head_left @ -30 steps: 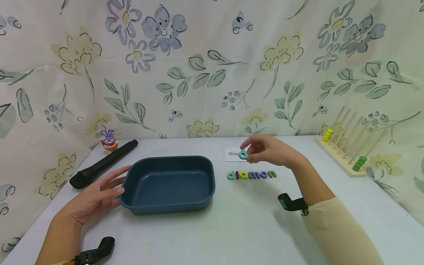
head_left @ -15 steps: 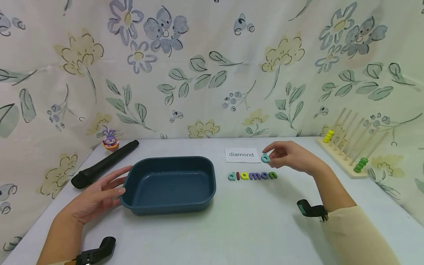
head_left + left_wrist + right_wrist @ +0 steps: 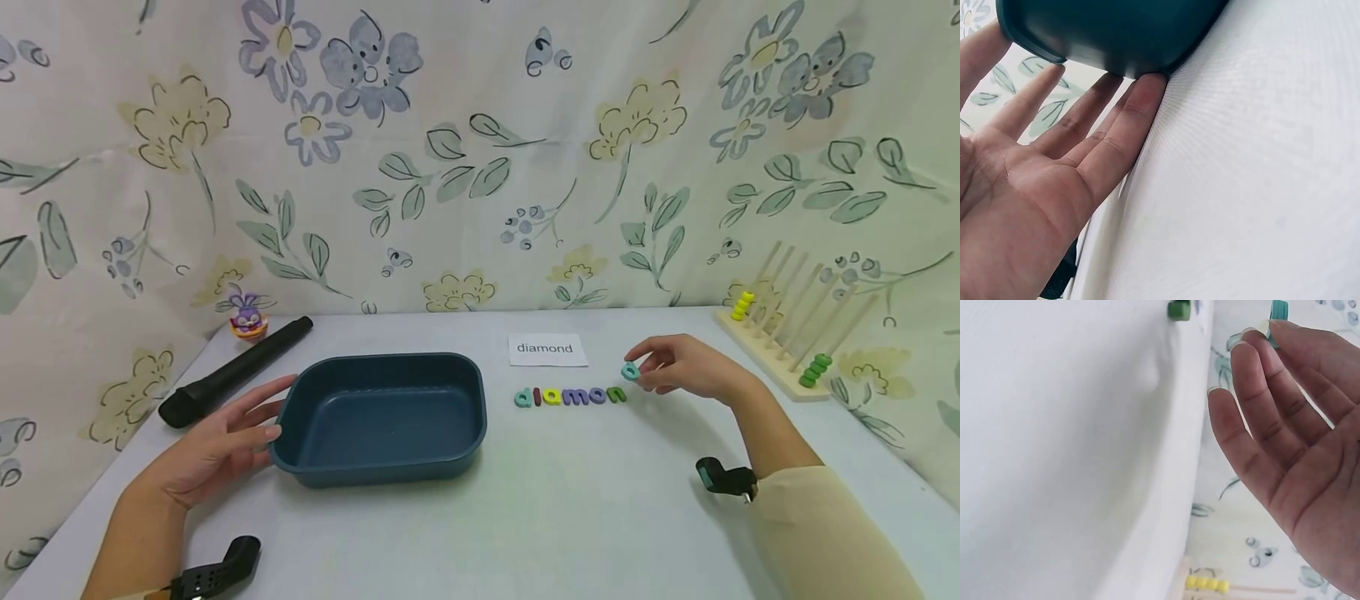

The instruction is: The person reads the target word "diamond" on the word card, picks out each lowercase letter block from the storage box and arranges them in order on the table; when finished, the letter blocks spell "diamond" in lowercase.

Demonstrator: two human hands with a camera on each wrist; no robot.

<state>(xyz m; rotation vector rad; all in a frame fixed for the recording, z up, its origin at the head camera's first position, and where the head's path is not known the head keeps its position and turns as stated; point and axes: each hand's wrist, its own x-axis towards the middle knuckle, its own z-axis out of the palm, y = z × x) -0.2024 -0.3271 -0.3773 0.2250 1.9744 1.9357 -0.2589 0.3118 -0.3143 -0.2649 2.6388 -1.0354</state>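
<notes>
My right hand (image 3: 693,367) pinches a teal letter d (image 3: 630,372) between thumb and fingers, held above the table. In the right wrist view the teal letter (image 3: 1279,315) shows edge-on at the fingertips. Just to its left lies a row of coloured letters (image 3: 572,397) reading "diamon", with the green n (image 3: 616,395) nearest the hand. Behind the row is a white card (image 3: 547,350) printed "diamond". With fingers nearly straight, my left hand (image 3: 221,450) touches the left end of a dark blue tray (image 3: 378,471); its fingertips rest against the outer wall (image 3: 1110,44).
A black tube-like object (image 3: 236,372) lies left of the tray, near a small purple figurine (image 3: 247,317). At the right back stands a wooden peg abacus (image 3: 776,354) with yellow and green beads. A flowered cloth (image 3: 450,250) hangs behind the table.
My right hand has moved right and lower with the teal letter d, from in front of the card to beyond the row's right end. The card is uncovered. My left hand stays on the tray.
</notes>
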